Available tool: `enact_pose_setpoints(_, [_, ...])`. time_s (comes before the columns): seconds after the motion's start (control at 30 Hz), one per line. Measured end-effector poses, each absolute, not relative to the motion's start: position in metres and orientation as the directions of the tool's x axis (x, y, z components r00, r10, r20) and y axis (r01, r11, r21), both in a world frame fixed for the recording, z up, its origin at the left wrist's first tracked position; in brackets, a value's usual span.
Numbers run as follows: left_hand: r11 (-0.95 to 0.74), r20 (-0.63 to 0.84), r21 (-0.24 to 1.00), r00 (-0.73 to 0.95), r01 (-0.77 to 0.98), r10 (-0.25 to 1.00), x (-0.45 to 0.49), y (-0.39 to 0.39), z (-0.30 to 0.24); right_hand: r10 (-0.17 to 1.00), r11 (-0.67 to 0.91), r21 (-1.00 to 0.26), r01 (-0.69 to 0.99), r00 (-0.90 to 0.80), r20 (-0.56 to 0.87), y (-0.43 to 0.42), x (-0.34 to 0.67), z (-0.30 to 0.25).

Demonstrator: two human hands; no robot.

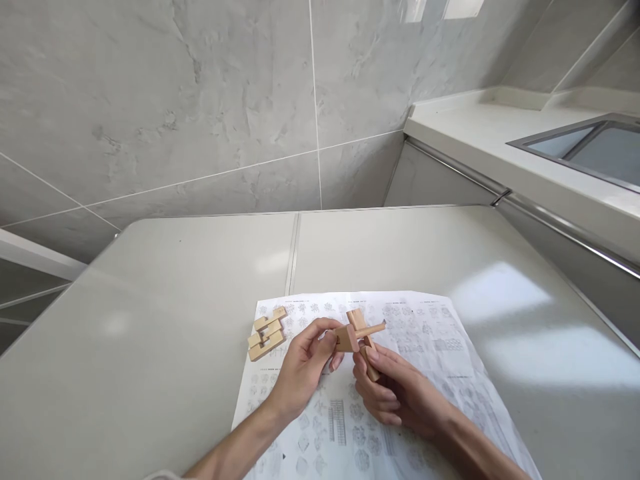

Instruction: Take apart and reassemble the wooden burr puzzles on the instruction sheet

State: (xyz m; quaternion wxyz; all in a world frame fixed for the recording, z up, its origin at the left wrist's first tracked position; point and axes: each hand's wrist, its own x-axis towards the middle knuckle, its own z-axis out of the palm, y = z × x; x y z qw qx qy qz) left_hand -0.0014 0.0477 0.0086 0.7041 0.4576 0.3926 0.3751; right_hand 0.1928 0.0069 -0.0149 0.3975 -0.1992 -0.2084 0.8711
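Note:
My left hand [300, 367] pinches a wooden puzzle piece [345, 339] between thumb and fingers. That piece has a blocky end, and a thin wooden rod [371, 330] sticks out to its right. My right hand [400, 390] is closed on a longer wooden puzzle bar [371, 371], which slants up and away behind the rod. The two pieces cross over the paper; whether they interlock, I cannot tell. To the left of my left hand, several pale notched wooden pieces [267, 335] lie close together, partly on the paper's edge.
A large creased sheet [320, 380] printed with small puzzle diagrams lies under both hands on a pale table [165, 320] with a seam. Behind stands a grey tiled wall [240, 100]. A white counter [460, 133] with a metal-framed sink [555, 147] is at the right.

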Motion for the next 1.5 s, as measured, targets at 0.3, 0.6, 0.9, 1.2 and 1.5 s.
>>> enact_pose_setpoints(0.3, [0.222,-0.181,0.965,0.261,-0.139,0.948,0.004,0.039,0.009,0.768,-0.607,-0.523,-0.599,-0.610,-0.193,0.007,0.188,-0.015])
enact_pose_setpoints(0.6, [0.203,-0.161,0.973,0.301,-0.112,0.940,0.005,0.036,0.012,0.760,-0.613,-0.464,-0.640,-0.638,-0.123,0.007,0.190,-0.016])
enact_pose_setpoints(0.9, [0.277,-0.220,0.958,0.412,-0.082,0.884,0.001,0.034,0.004,0.746,-0.609,-0.457,-0.649,-0.663,-0.053,0.006,0.192,-0.016])
enact_pose_setpoints(1.2, [0.298,-0.203,0.948,0.514,-0.109,0.834,0.002,0.035,0.006,0.658,-0.646,-0.474,-0.599,-0.751,0.053,0.003,0.190,-0.020])
enact_pose_setpoints(1.5, [0.280,-0.181,0.952,0.514,-0.123,0.838,0.003,0.039,0.006,0.638,-0.663,-0.471,-0.582,-0.768,0.052,0.003,0.194,-0.023])
